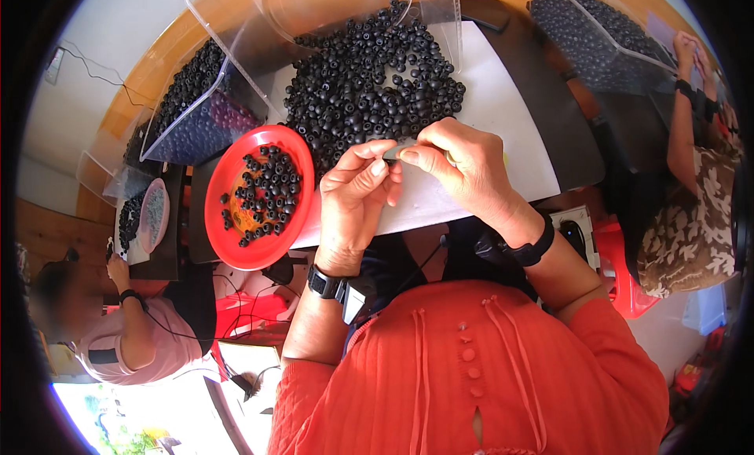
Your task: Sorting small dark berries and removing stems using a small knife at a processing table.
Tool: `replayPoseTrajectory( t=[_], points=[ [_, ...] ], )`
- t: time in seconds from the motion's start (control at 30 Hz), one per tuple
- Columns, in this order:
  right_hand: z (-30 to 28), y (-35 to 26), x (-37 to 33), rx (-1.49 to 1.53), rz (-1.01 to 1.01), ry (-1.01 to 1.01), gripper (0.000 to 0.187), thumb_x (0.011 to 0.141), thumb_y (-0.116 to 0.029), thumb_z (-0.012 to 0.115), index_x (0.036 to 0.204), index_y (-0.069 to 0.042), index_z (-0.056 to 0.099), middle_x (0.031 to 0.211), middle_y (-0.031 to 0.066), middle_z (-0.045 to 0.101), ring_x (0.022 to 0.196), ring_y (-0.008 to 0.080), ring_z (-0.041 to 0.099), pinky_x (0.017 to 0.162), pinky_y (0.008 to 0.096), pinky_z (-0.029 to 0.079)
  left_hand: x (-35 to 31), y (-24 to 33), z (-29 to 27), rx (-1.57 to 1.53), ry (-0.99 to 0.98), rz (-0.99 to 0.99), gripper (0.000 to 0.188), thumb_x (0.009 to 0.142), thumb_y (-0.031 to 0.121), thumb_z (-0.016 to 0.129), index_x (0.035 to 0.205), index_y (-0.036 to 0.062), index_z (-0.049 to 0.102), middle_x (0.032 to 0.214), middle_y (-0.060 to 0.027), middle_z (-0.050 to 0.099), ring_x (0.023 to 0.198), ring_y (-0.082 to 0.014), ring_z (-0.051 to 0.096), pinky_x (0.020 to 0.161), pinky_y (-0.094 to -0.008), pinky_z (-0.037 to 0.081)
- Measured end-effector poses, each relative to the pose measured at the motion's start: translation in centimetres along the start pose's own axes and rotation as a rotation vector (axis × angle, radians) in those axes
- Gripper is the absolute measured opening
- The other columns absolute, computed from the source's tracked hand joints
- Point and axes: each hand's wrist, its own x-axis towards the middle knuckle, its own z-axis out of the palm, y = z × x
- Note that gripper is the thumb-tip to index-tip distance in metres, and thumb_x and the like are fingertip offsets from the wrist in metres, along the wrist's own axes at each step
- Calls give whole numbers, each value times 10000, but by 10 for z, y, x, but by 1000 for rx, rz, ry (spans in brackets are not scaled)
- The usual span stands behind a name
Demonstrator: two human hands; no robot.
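In front of my chest, both hands meet over the near edge of the white board (522, 153). My left hand (353, 200) is pinched at the fingertips; whatever small piece it grips is mostly hidden by the fingers. The closed fingers of my right hand (470, 168) hold a small flat grey blade-like tool (393, 152), its tip touching the left fingertips. Just beyond the hands spreads a large heap of small round black bead-like pieces with holes (369, 86). Beside my left hand sits a red round plate (224, 239) with more black pieces (271, 190) on it.
A clear plastic bin (184, 145) of black pieces stands left of the heap, and another clear container (271, 23) lies behind it. One person (149, 329) works at the left by a pink plate (154, 215). Another person (687, 219) is at the right, near a filled bin (601, 35).
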Motion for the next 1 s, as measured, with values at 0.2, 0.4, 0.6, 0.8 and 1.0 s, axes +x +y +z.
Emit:
replayPoseTrajectory(
  t=[0.2, 0.4, 0.6, 0.8, 1.0],
  points=[
    [-1, 2, 2, -56, -80, 31, 297, 870, -255, 853, 766, -76, 640, 668, 69, 591, 559, 266, 594, 513, 403, 453, -2, -2, -2, 21, 5, 29, 274, 1011, 82, 679, 1253, -44, 698, 1037, -165, 703, 899, -234, 651, 684, -315, 506],
    [-11, -9, 6, -101, -117, 59, 308, 899, -216, 826, 753, -59, 606, 667, 77, 571, 568, 276, 579, 516, 409, 434, -2, -4, -1, 47, 12, 69, 271, 1017, 59, 659, 1262, -50, 700, 1055, -169, 694, 869, -235, 632, 702, -309, 512],
    [-9, -12, 2, 72, 47, -72, 337, 934, -257, 808, 749, -61, 606, 635, 88, 565, 543, 278, 577, 500, 405, 422, -5, -3, -1, 33, 24, 44, 274, 1035, 29, 622, 1281, -72, 691, 1067, -167, 701, 872, -230, 644, 709, -311, 522],
    [-2, -5, -1, -68, 11, -97, 451, 934, -328, 805, 680, -79, 528, 576, 83, 517, 494, 286, 539, 471, 425, 392, -5, -5, -1, 38, 22, 74, 286, 1039, -2, 599, 1302, -80, 682, 1087, -160, 705, 906, -238, 666, 713, -324, 537],
    [-1, -6, 0, -69, 25, -95, 459, 932, -330, 803, 672, -84, 516, 567, 89, 510, 498, 295, 550, 468, 432, 397, -6, -4, 2, 57, 54, 80, 272, 1040, -8, 591, 1283, -81, 692, 1088, -156, 701, 890, -236, 663, 706, -329, 538]
  ],
)
